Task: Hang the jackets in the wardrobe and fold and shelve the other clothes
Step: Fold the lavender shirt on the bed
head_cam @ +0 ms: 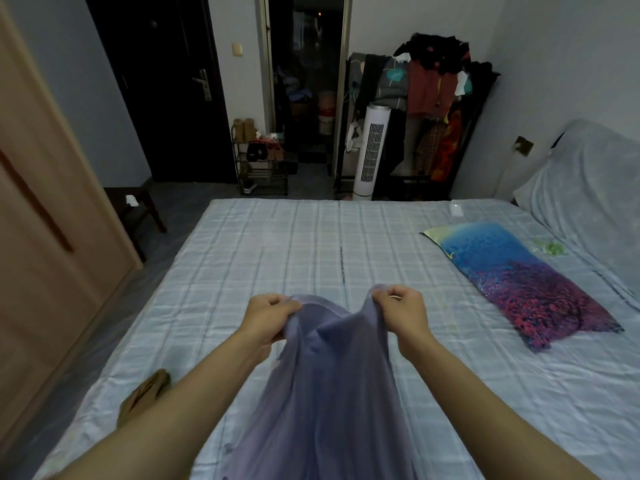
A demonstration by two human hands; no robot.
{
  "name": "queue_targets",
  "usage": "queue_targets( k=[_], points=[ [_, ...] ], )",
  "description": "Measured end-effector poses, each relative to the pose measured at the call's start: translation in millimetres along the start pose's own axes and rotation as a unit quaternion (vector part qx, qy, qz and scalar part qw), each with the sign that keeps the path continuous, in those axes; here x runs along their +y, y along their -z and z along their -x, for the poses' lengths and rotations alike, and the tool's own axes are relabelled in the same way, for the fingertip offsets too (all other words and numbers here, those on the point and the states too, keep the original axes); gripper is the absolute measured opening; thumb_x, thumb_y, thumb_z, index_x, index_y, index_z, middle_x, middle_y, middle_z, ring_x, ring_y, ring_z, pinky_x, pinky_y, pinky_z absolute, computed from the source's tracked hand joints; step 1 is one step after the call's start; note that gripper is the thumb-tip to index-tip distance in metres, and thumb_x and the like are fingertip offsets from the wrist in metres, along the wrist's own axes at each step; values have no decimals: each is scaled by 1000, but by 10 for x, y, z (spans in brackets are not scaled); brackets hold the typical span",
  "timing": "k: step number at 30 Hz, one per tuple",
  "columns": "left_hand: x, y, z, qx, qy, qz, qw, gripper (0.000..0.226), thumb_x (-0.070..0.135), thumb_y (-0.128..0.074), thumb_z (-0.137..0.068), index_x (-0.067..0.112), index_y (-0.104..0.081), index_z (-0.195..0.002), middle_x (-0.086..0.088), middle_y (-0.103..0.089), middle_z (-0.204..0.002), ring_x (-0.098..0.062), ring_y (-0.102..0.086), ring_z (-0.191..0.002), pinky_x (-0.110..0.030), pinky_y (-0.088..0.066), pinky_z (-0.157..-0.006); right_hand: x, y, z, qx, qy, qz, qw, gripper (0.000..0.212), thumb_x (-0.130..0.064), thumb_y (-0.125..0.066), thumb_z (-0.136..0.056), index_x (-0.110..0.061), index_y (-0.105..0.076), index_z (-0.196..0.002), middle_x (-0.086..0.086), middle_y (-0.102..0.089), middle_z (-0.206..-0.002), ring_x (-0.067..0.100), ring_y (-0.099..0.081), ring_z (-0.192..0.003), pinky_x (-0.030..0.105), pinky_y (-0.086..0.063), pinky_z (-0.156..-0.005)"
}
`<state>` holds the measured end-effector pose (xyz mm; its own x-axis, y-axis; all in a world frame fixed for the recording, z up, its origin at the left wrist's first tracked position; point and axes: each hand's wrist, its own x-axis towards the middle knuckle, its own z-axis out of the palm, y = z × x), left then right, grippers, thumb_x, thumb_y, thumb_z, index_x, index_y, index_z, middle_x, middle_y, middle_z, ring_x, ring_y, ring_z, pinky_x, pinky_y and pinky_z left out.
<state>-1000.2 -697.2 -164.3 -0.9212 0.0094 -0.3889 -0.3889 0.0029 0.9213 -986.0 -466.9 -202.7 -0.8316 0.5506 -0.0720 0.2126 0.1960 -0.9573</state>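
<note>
Lavender garment (332, 375) hangs between your two hands above the plaid-sheeted bed (263, 244). Your left hand (268, 318) has its fingers curled tight round one top corner, and your right hand (401, 311) clenches the other corner. The cloth sags between them and drapes down toward you.
</note>
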Motion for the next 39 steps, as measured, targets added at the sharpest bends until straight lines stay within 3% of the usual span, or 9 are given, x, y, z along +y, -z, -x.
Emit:
queue_targets(
  k=[8,14,18,21,26,29,32,36,39],
  points=[
    [17,-417,530,-46,-7,74,996,3,-2,-70,-86,-5,-69,-88,-22,-69,-82,-30,-67,-76,-43,-57,-78,-349,-85,878,-101,141,-71,982,17,-17,-70,-89,-7,-70,-74,5,-69,-65,9,-60,-61,26,-49,-58],
    [153,-375,835,-28,29,141,989,17,-10,-65,-85,-1,-61,-99,-21,-67,-82,-24,-67,-62,-26,-55,-48,-440,87,1188,-116,191,-56,973,10,-6,-70,-87,-13,-76,-83,-3,-75,-78,10,-71,-76,22,-56,-71],
    [197,-362,975,-39,24,165,985,15,-15,-59,-84,-6,-60,-96,-22,-67,-78,-27,-69,-63,-29,-57,-51,-491,156,1335,-165,221,-28,961,13,-16,-79,-81,-21,-76,-93,-8,-75,-84,7,-72,-80,23,-57,-71],
    [224,-332,1063,-69,19,155,985,13,-9,-49,-92,-10,-59,-101,-23,-71,-81,-27,-72,-64,-33,-60,-56,-488,172,1389,-123,220,-13,968,13,-16,-81,-78,-22,-75,-88,-7,-74,-77,7,-70,-73,18,-54,-65],
    [195,-193,1159,-134,-20,39,990,21,0,-48,-94,4,-59,-111,-16,-76,-94,-29,-74,-90,-42,-60,-85,-427,193,1342,-65,195,-42,978,17,-12,-68,-90,-16,-70,-73,1,-68,-64,11,-64,-61,25,-49,-59],
    [174,-30,1113,-102,-69,-41,992,17,0,-54,-91,5,-65,-103,-14,-76,-90,-23,-73,-80,-35,-57,-72,-423,242,1333,-90,207,-38,973,22,-15,-61,-95,-10,-61,-74,7,-57,-63,14,-52,-60,38,-45,-58],
    [150,187,1019,-63,-109,-96,987,18,-1,-52,-91,7,-69,-94,-10,-75,-89,-19,-67,-79,-31,-53,-65,-494,336,1339,-134,210,-57,967,24,-20,-52,-97,-4,-56,-81,1,-51,-68,12,-48,-64,32,-41,-63],
    [121,408,905,-46,-154,-178,971,18,1,-58,-89,14,-71,-93,-4,-74,-92,-17,-67,-85,-32,-55,-69,-575,422,1381,-192,150,-138,960,27,-10,-42,-102,-9,-57,-79,0,-54,-72,11,-50,-68,30,-40,-68],
    [81,480,859,-77,-204,-268,938,27,8,-69,-86,25,-67,-107,6,-68,-108,-11,-64,-100,-28,-56,-80,-628,457,1432,-228,123,-202,945,26,-18,-44,-97,-13,-57,-74,2,-53,-69,12,-49,-66,29,-40,-65]
  ],
)
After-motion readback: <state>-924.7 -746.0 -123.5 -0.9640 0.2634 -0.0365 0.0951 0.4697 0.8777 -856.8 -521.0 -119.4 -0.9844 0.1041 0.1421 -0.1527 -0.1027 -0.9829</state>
